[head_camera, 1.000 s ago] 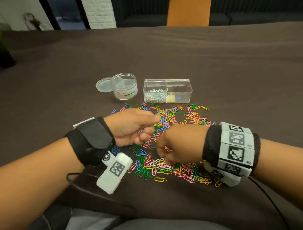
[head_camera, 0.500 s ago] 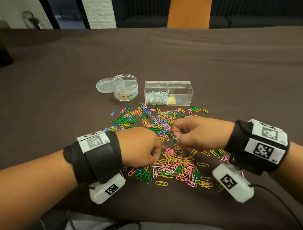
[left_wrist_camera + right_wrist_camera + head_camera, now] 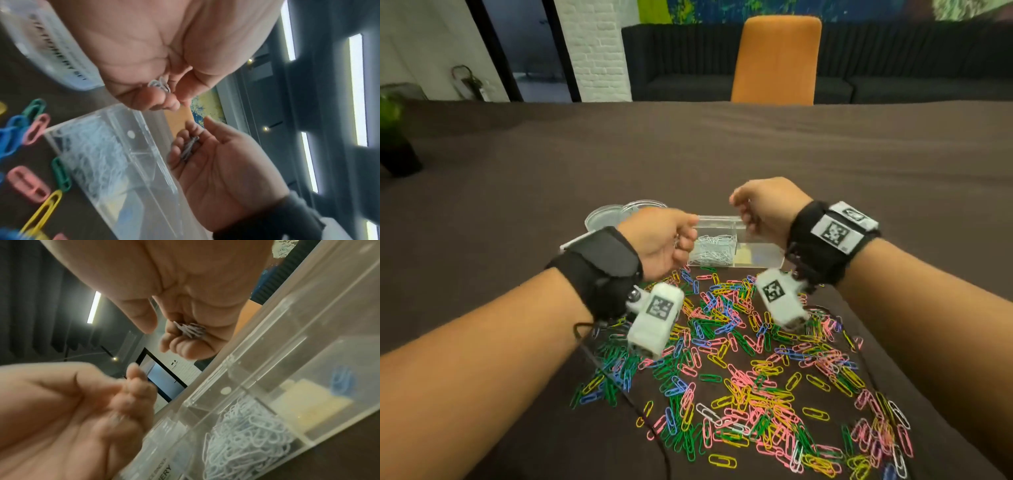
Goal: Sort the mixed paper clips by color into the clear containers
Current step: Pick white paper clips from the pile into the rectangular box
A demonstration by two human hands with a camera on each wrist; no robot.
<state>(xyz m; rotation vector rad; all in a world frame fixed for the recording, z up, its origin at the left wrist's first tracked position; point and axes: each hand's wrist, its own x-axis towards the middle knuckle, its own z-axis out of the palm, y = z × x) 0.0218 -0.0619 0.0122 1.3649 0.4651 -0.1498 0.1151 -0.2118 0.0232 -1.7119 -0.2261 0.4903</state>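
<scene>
So, left hand (image 3: 661, 240): curled round a few white paper clips (image 3: 159, 84)
right hand (image 3: 767, 209): same, gripping white clips (image 3: 190, 331)
both: above clear rectangular plastic box (image 3: 736, 250)

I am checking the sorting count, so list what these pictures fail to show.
- Number of white clips in the left hand: head view, hidden by the knuckles; left wrist view, bunched.
- Clips in the right hand: too blurred to count.
- Round container: contents hidden behind the left hand.
- Blue item in the rectangular box: too blurred to identify.
</scene>
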